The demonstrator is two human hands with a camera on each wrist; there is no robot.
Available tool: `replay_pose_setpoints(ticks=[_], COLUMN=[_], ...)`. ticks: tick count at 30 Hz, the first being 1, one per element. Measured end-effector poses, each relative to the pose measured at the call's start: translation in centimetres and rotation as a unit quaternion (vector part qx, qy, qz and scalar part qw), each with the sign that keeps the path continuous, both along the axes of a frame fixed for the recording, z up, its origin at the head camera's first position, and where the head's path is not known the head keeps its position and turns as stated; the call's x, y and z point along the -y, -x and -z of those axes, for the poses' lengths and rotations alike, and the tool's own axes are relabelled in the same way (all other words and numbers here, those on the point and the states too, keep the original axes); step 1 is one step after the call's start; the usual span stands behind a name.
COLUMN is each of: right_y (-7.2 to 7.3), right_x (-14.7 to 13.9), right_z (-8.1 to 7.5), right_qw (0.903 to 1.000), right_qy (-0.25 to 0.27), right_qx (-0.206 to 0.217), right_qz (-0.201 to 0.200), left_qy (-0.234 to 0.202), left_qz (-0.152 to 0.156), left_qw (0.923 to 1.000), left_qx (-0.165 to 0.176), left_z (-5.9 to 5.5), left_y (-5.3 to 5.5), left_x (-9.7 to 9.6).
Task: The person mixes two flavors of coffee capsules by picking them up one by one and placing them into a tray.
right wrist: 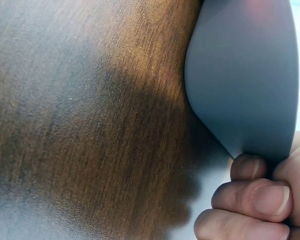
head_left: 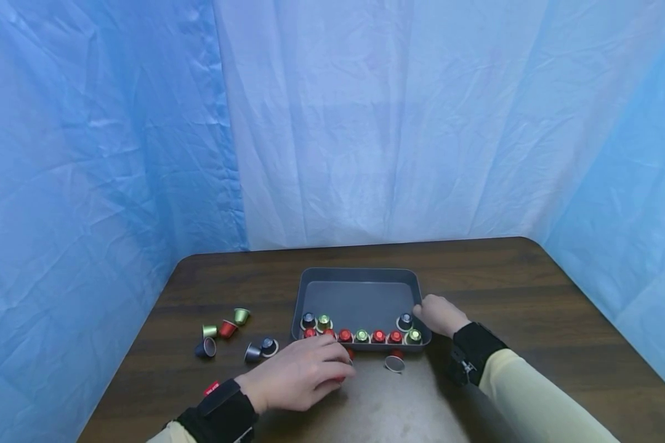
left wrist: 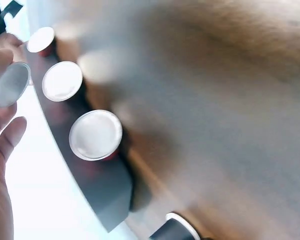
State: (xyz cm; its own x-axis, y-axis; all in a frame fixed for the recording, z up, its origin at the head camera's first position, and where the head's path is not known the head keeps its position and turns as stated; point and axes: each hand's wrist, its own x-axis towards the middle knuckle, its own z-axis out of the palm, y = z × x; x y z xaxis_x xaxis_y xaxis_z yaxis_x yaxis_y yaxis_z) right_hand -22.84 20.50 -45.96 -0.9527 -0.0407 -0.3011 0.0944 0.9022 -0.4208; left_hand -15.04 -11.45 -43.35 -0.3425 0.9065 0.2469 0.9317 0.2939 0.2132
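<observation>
My left hand (head_left: 302, 375) is in front of the tray's left half, pinching a red coffee capsule (head_left: 339, 378) in its fingers. The left wrist view shows that capsule's silver lid (left wrist: 11, 85). My right hand (head_left: 442, 315) grips the right wall of the dark grey baking tray (head_left: 360, 295), fingers curled at its side (right wrist: 250, 90). Along the tray's front stands a row of red and green capsules (head_left: 378, 336), lids down. Behind that row are a dark capsule (head_left: 308, 320) and a green one (head_left: 324, 323) at left, and another dark capsule (head_left: 404, 322) at right.
A red capsule (head_left: 395, 363) lies on its side before the tray, silver lid towards me. Two dark capsules (head_left: 268, 347) sit left of the tray. Farther left lie green, red and dark capsules (head_left: 227, 329) on the brown wooden table (head_left: 504, 271). Blue sheets (head_left: 366, 123) hang behind.
</observation>
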Motion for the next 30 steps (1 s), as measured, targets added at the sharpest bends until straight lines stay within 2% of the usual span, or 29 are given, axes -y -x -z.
replay_pose_setpoints(ticks=[6,12,19,30], right_y=[0.0,0.0,0.2,0.0], right_x=[0.1,0.0,-0.1,0.1], right_z=[0.0,0.0,0.0,-0.2], right_qw=[1.0,1.0,1.0,1.0], right_qy=[-0.001,-0.001,-0.003,0.004], right_qx=[-0.003,-0.002,-0.002,0.002], right_qz=[-0.001,-0.001,-0.002,0.003], left_qy=[-0.069,-0.099,-0.101,-0.103], left_qz=[-0.033,-0.086,-0.116,-0.135], left_qw=[0.9967,0.9908,0.9879,0.9854], left_qx=[-0.028,-0.035,-0.021,-0.012], left_z=[-1.5,-2.5,-2.9,-2.7], left_y=[0.6,1.5,2.6,3.8], left_x=[0.1,0.6,0.9,1.3])
